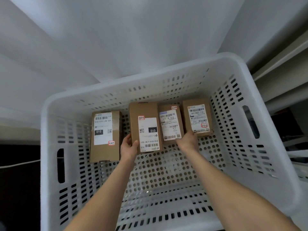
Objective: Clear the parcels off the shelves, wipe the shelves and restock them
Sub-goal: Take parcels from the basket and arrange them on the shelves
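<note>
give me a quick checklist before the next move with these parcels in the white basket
1. Left hand grip on parcel 3-3-8: ok, thumb on top and fingers round its near left corner.
2. Right hand grip: cannot tell, it sits at the near ends of parcel 5-1-4 and parcel 3-3-2 with its fingers hidden.
3. Parcel 3-3-5 clear of both hands: ok, it lies apart at the left.
4. Labels facing up: ok on all four.
5. Room in the basket: ok, the near half of its floor is bare.
</note>
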{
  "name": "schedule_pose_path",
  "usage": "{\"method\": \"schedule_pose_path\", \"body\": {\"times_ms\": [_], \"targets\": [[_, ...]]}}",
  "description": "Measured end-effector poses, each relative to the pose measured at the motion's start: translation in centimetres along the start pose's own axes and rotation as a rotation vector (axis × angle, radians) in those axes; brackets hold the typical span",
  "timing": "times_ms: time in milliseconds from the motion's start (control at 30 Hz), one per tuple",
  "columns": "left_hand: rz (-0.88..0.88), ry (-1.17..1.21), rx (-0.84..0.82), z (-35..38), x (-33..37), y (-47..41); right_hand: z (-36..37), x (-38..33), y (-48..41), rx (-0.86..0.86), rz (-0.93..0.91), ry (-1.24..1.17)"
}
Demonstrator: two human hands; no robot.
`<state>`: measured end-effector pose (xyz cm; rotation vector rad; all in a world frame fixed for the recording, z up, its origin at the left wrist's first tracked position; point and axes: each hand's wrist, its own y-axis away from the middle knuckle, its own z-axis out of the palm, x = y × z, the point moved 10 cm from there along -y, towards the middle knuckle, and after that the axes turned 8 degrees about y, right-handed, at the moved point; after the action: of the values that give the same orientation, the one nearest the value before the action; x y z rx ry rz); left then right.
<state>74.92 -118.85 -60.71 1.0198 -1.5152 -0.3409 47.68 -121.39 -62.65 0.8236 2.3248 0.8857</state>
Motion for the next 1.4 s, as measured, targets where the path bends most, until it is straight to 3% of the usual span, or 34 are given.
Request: {"method": "schedule_pose_path", "body": {"times_ms": [233, 367, 433, 533, 700, 833, 900, 1000, 1167, 1400], "targets": [[0.02, -0.043, 0.004, -0.2, -0.1, 0.1, 1.5, -0.2, 0.4, -0.016, 0.008, 0.018], [0.006, 0.016, -0.019, 0.1, 0.9, 1.2, 0.3, -2.9, 1.7, 0.083, -0.15, -0.016], [-0.026, 0.052, -0.048, -0.3, 0.9, 2.0, 1.7, -4.9, 2.8, -0.065, -0.222, -0.138], [-0.067, 0.074, -0.093, -1.6, 0.8, 2.6, 5.0, -6.8, 4.5, -0.349, -0.139, -0.37], [0.012, 0.013, -0.038, -5.1, 3.3, 2.5, 8.0, -8.8, 6.5, -0.504, -0.039, -0.635], [0.25, -0.468, 0.311, -11.7, 6.9, 0.2, 9.6, -9.9, 6.9, -0.551, -0.001, -0.729], [0.256, -0.638, 0.306, -12.7, 6.7, -1.4, 9.9, -9.3, 6.3, -0.538, 0.026, -0.752], [0.122, -0.712, 0.216, -13.1, 4.5, -3.7, 9.4, -7.7, 4.8, -0.478, 0.064, -0.765], [-0.057, -0.502, 0.137, -13.3, 1.4, -5.3, 9.4, -6.8, 3.7, -0.438, 0.045, -0.655], [-0.1, -0.15, 0.092, -13.1, 1.0, -3.3, 8.9, -6.4, 5.6, -0.532, 0.122, -0.632]]}}
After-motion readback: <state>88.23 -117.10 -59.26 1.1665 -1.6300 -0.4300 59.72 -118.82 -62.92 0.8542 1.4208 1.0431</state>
